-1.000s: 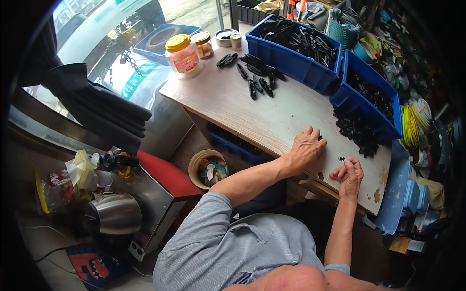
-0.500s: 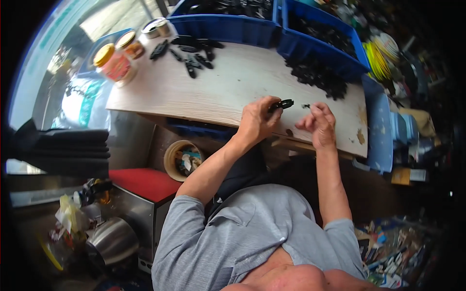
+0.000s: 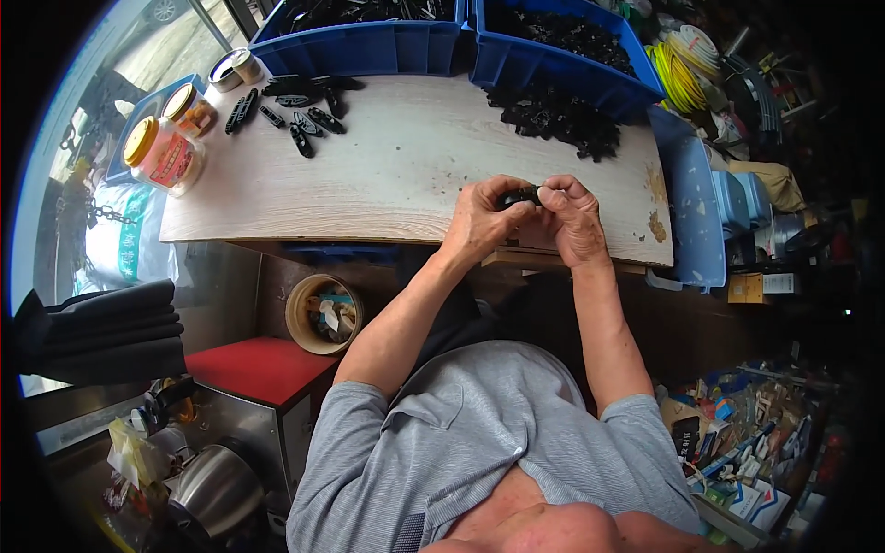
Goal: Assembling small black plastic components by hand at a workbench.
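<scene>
My left hand (image 3: 476, 223) is closed round an oval black plastic part (image 3: 518, 196), held just above the table's near edge. The thumb and fingers of my right hand (image 3: 579, 226) pinch at the part's right end. The small black plastic piece in those fingertips is hidden by them now; it showed a moment ago. Similar long black parts (image 3: 300, 140) lie in a loose group at the table's far left. A heap of small black pieces (image 3: 562, 120) is spread at the far right of the table.
Two blue bins (image 3: 369, 53) of black parts stand along the table's (image 3: 387, 175) back. Jars (image 3: 166, 152) and tins (image 3: 230, 69) sit at the left end. A light blue tub (image 3: 691, 203) adjoins the right edge. A waste bucket (image 3: 300, 318) stands below, beside a red-topped cabinet (image 3: 263, 367).
My right hand has come left to the black part, closing the gap between my hands. The view has shifted, so the table and bins appear further left.
</scene>
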The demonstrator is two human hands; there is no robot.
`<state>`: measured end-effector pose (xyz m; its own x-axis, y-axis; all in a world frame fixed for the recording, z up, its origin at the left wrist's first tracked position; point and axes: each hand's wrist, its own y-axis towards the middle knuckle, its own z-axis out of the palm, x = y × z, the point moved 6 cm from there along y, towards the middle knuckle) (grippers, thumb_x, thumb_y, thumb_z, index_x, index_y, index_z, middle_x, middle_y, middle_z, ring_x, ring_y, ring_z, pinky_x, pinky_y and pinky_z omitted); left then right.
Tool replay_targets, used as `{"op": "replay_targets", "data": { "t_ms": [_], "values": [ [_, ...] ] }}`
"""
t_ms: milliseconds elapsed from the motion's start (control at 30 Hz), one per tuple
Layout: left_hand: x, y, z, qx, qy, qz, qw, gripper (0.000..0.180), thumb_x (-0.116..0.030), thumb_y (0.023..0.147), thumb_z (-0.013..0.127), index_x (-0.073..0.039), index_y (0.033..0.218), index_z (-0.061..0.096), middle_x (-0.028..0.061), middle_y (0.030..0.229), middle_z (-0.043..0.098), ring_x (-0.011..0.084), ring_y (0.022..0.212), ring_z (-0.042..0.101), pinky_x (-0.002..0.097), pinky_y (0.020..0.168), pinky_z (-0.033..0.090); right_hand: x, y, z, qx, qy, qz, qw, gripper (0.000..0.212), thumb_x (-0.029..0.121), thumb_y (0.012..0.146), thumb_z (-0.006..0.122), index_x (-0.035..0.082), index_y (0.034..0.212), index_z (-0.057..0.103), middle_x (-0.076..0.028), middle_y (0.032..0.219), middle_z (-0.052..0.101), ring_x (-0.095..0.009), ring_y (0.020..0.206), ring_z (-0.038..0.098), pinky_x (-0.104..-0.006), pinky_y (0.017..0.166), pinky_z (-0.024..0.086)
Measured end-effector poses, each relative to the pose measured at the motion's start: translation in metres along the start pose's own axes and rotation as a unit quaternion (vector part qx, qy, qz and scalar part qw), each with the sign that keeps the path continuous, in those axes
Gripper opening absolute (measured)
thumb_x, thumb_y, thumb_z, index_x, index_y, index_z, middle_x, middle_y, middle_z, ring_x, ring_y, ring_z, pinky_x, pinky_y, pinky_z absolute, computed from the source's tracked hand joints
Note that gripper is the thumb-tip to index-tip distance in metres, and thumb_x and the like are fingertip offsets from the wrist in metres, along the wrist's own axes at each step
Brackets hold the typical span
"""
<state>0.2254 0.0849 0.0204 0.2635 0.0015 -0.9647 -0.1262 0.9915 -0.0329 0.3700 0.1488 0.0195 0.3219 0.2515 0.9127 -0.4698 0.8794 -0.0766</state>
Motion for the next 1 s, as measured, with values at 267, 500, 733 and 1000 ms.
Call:
{"op": "replay_targets", "data": {
  "t_ms": [267, 500, 733, 1000],
  "values": [
    [-0.005, 0.002, -0.006, -0.022, -0.019, -0.026, 0.999, 0.023, -0.015, 0.092, 0.069, 0.004, 0.105, 0.068, 0.0048, 0.081, 0.067, 0.0093, 0.066, 0.063, 0.0231, 0.06, 0.054, -0.001, 0.006, 0.004, 0.027, -0.008, 0.031, 0.999, 0.014, 0.008, 0.088, 0.074, 0.008, 0.099, 0.066, 0.001, 0.079, 0.065, -0.008, 0.062, 0.061, -0.0259, 0.062, 0.054],
    [0.001, 0.003, -0.008, -0.073, -0.099, -0.043, 0.991, 0.017, -0.012, 0.091, 0.068, 0.004, 0.095, 0.069, 0.0053, 0.076, 0.065, 0.0104, 0.06, 0.062, 0.0247, 0.057, 0.053, 0.002, 0.003, 0.015, -0.02, -0.112, 0.052, 0.992, 0.026, 0.03, 0.087, 0.075, 0.008, 0.094, 0.064, 0.003, 0.067, 0.055, -0.007, 0.05, 0.046, -0.0243, 0.056, 0.051],
    [0.001, -0.003, -0.007, -0.044, -0.126, -0.037, 0.99, 0.013, -0.009, 0.09, 0.068, 0.004, 0.094, 0.069, 0.0054, 0.077, 0.066, 0.0098, 0.06, 0.062, 0.0248, 0.059, 0.055, 0.001, -0.001, 0.02, 0.002, -0.166, 0.036, 0.985, 0.033, 0.036, 0.088, 0.071, 0.01, 0.073, 0.057, 0.003, 0.056, 0.048, -0.008, 0.044, 0.046, -0.0235, 0.043, 0.037],
    [-0.039, -0.025, -0.113, -0.301, 0.348, 0.237, 0.856, 0.024, -0.014, 0.089, 0.074, -0.003, 0.109, 0.068, 0.0063, 0.089, 0.069, 0.0119, 0.071, 0.058, 0.0308, 0.064, 0.048, 0.013, -0.007, -0.013, -0.056, -0.045, -0.009, 0.997, 0.034, 0.03, 0.092, 0.061, 0.011, 0.068, 0.048, -0.002, 0.046, 0.039, -0.017, 0.047, 0.055, -0.0403, 0.058, 0.06]
  ]
}}
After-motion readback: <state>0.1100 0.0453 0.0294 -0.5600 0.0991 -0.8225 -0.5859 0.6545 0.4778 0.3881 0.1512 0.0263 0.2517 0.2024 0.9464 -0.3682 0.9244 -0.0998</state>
